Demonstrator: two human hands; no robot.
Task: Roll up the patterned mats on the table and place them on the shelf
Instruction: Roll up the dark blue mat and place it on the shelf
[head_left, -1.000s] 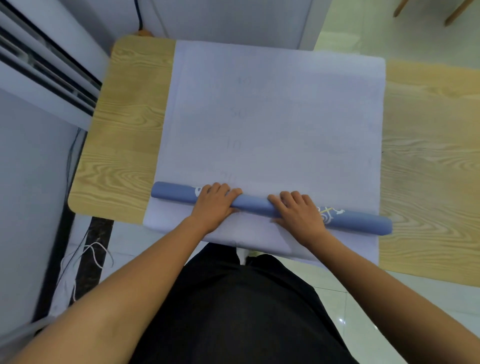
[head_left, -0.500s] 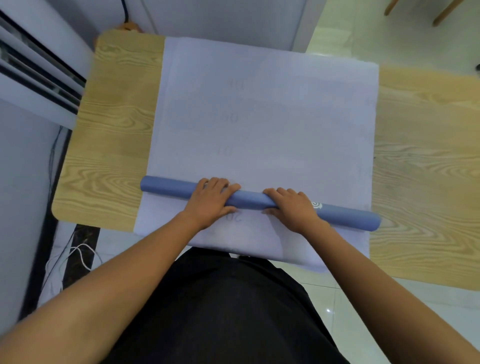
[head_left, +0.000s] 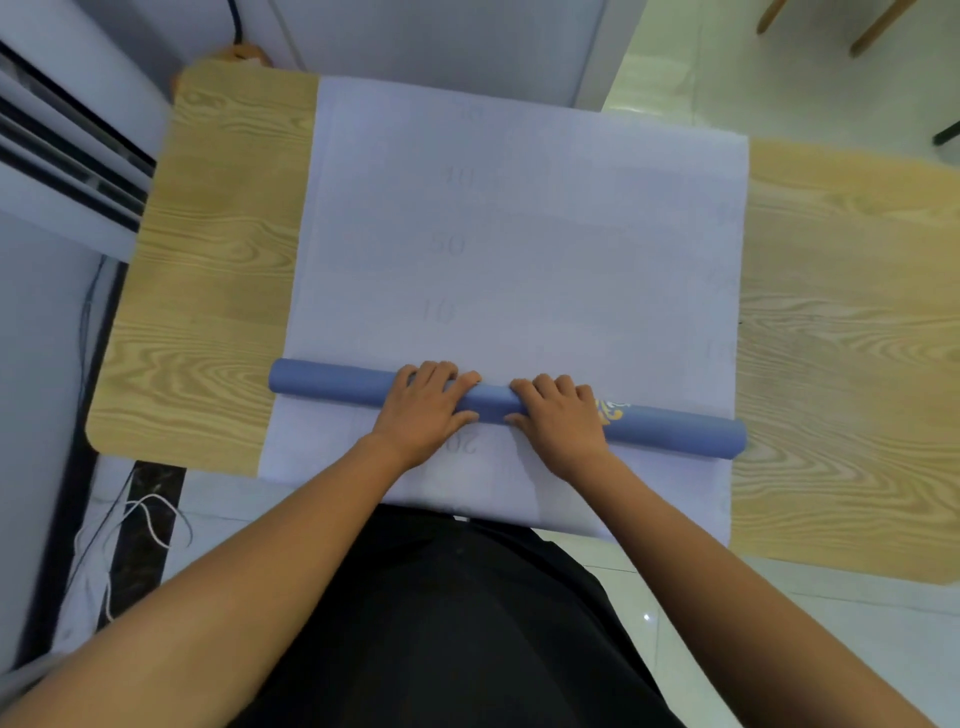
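Blue rolled mat (head_left: 332, 383) lies crosswise on a pale sheet (head_left: 545, 234), towards the near edge of the bench (head_left: 208, 270). Left hand (head_left: 423, 415) and right hand (head_left: 563, 426) sit side by side at mid-roll. The fingers curl over its top with thumbs on the near side, gripping it.

Judgement: press evenly with both hands so the roll stays tight and its ends flush; the unheld ends may loosen.

Against 0.5 seconds ago, the roll has moved away from the person. The faint "20" mark (head_left: 462, 444), then at its near edge, now lies apart from it. A gold pattern (head_left: 610, 410) has turned into view beside the right hand.
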